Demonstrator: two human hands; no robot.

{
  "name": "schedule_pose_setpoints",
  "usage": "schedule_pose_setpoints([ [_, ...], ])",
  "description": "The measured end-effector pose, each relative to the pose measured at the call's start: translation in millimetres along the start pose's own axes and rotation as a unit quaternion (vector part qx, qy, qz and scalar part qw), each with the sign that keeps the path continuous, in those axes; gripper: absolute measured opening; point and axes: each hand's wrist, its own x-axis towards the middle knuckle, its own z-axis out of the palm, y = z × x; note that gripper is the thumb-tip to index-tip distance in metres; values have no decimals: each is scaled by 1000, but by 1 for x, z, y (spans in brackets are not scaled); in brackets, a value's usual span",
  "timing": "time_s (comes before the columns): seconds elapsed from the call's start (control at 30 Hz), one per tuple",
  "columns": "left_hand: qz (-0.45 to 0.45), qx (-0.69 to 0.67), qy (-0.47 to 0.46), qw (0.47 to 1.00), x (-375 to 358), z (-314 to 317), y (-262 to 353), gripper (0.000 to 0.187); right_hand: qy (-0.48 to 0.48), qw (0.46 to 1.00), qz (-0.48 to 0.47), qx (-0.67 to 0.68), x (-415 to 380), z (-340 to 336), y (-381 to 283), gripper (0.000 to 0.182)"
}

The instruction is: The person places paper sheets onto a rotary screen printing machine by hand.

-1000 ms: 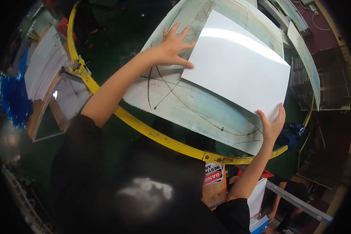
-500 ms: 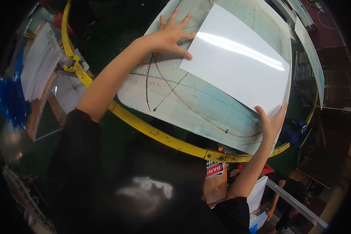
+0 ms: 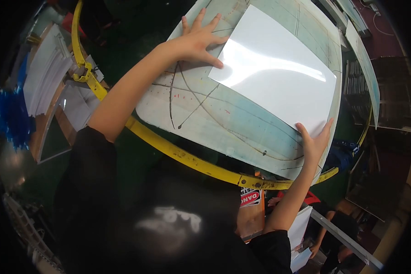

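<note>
A glossy white sheet (image 3: 269,86) lies on a pale, stained board (image 3: 201,123) with dark curved lines and red marks. My left hand (image 3: 197,43) rests at the sheet's left end with its fingers spread over the board; its thumb and index fingertips meet the sheet's edge. At the near right corner of the sheet is my right hand (image 3: 314,141). Its thumb and a finger stand apart, with the tips at the sheet's edges; the other fingers are hard to make out. Light reflects across the sheet in a bright, curved band.
A yellow metal rail (image 3: 187,160) curves around the near side of the board. Stacked white sheets (image 3: 48,75) stand at the left. Another pale board (image 3: 363,68) is at the right. Below right are a danger sign (image 3: 250,197), a metal bar (image 3: 342,237) and another person (image 3: 340,230).
The reflection on the sheet has broadened into a curved band, and the sheet's surface looks more bowed. Both hands keep their places at its edges, with a slight shift of view.
</note>
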Motion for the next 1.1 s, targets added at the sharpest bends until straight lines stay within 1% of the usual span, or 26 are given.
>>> schedule_pose_setpoints([
  [0.1,-2,-3,63,998,-8,5,4,76,-8,1000,5,25,2,0,-2,111],
  [0.2,4,-19,51,998,-13,1,7,71,-16,999,5,44,5,3,1,109],
  [0.33,4,-26,58,998,-12,0,8,66,-12,999,0,39,8,1,-5,106],
  [0.43,9,-39,42,998,-13,-4,10,62,-17,999,6,38,10,1,-2,104],
  [0.7,2,8,13,1000,-13,-13,19,61,-54,998,24,1,12,2,4,87],
  [0.8,4,28,2,1000,-9,-16,21,61,-75,997,26,-8,14,2,7,88],
  [0.9,4,39,-13,999,-8,-20,25,61,-51,997,26,-46,11,0,1,81],
  [1.0,3,50,-22,998,-6,-20,24,60,-82,982,79,-152,8,-12,-21,76],
  [1.1,0,75,-31,997,-5,-22,29,58,-18,997,-13,-79,-1,3,-3,71],
])
